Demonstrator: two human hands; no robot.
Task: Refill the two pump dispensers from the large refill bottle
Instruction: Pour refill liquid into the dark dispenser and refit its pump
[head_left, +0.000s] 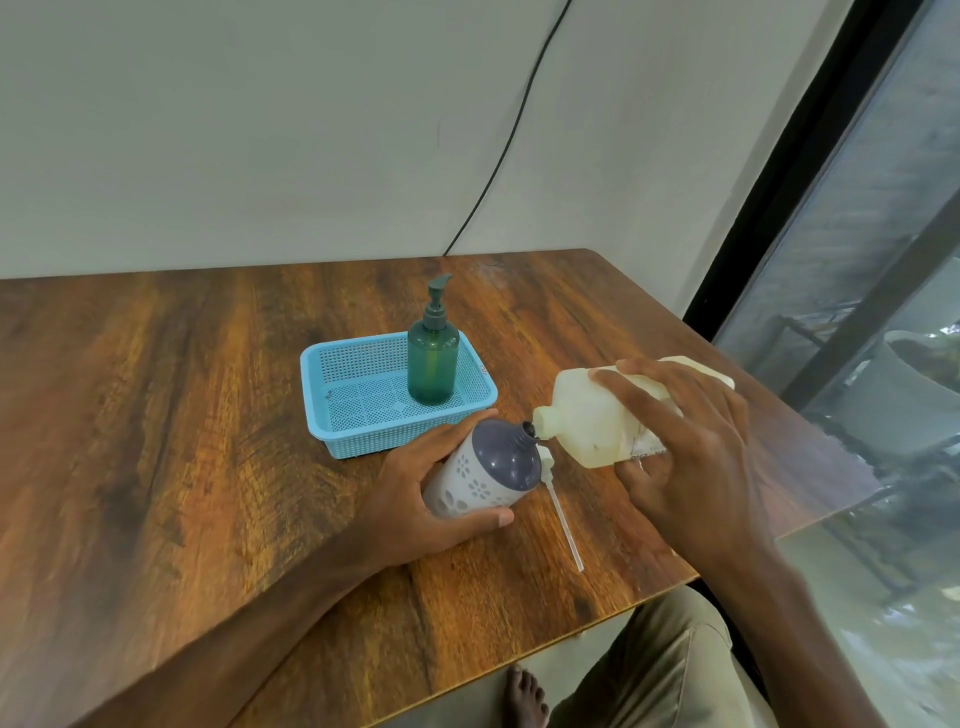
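My left hand (415, 499) grips a white dispenser bottle (483, 470) with a flower pattern and a grey-purple top; its neck is open and it leans to the right. My right hand (680, 452) holds the large translucent refill bottle (597, 415) tipped on its side, its open mouth touching the dispenser's neck. The white pump head with its long tube (561, 512) lies on the table beside the dispenser. A green pump dispenser (432, 364), pump fitted, stands upright in a light blue basket (358, 415).
The wooden table (182, 415) ends close to my right, its corner near a dark-framed window (831, 260). A black cable (514, 130) runs down the wall behind the table. My knee and a bare foot show below the table's front edge.
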